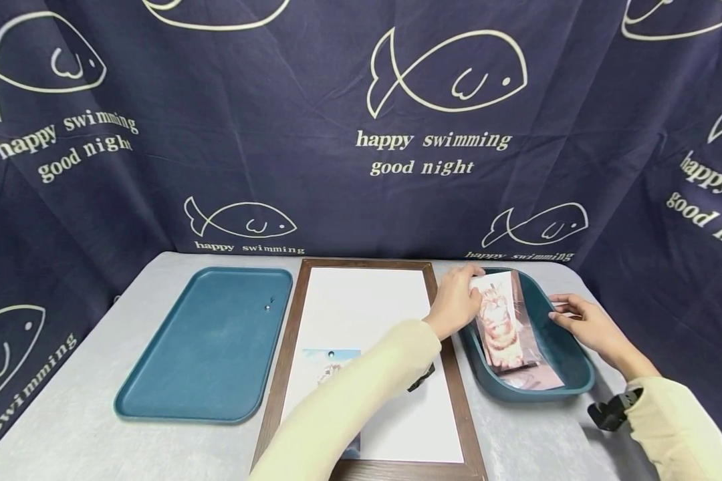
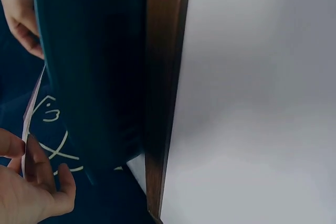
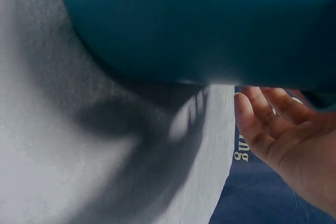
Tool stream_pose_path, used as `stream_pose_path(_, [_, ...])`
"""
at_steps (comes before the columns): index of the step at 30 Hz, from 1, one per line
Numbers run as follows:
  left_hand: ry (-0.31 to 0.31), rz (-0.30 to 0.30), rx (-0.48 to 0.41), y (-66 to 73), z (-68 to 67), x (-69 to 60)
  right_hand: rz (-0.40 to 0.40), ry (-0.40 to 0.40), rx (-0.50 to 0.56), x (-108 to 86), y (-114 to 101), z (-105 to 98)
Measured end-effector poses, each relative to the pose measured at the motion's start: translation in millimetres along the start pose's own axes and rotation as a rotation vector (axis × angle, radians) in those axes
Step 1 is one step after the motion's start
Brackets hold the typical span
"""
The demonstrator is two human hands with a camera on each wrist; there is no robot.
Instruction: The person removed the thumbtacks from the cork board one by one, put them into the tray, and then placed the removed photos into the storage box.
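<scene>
My left hand (image 1: 455,302) pinches the upper left edge of a picture sheet (image 1: 498,324) of an animal, which leans over the deep blue-green basin (image 1: 577,386). In the left wrist view the sheet (image 2: 31,103) is seen edge-on between the thumb and fingers of the left hand (image 2: 39,187). Another picture sheet (image 1: 547,374) lies beneath it in the basin. My right hand (image 1: 592,327) rests its fingers on the basin's right rim. From the right wrist view, the right hand (image 3: 294,135) is beside the basin wall (image 3: 199,30), fingers loosely bent.
A white board with a brown wooden frame (image 1: 457,394) lies mid-table, a blue picture (image 1: 351,449) on it, partly under my left sleeve. On the left is a flat blue tray (image 1: 204,341). Dark fabric with fish drawings (image 1: 313,133) hangs behind the table.
</scene>
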State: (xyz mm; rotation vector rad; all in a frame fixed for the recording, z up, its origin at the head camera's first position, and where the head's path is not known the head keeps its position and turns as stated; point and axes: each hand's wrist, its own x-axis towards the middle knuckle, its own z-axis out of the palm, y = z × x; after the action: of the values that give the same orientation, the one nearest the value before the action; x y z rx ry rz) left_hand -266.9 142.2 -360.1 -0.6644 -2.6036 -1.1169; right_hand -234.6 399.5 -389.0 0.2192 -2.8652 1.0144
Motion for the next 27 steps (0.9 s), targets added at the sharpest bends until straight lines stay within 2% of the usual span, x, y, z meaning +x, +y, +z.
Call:
stream_pose_path(6, [-0.031, 0.03, 0.003, -0.7, 6.1, -4.7, -0.016, 0.018, -0.007, -0.5, 1.2, -1.6])
stream_pose_path(12, [-0.094, 0.051, 0.029, -2.9, 8.4, -8.0, -0.025, 0.032, -0.002, -1.7, 2.6, -1.4])
stream_pose_path(20, [-0.175, 0.105, 0.146, -7.1, 8.0, -11.9, -0.023, 0.034, -0.013, -2.9, 0.8, -0.5])
stream_pose_path(27, [-0.24, 0.118, 0.172, -12.4, 8.8, -12.7, -0.028, 0.033, -0.019, -2.7, 0.1, 0.4])
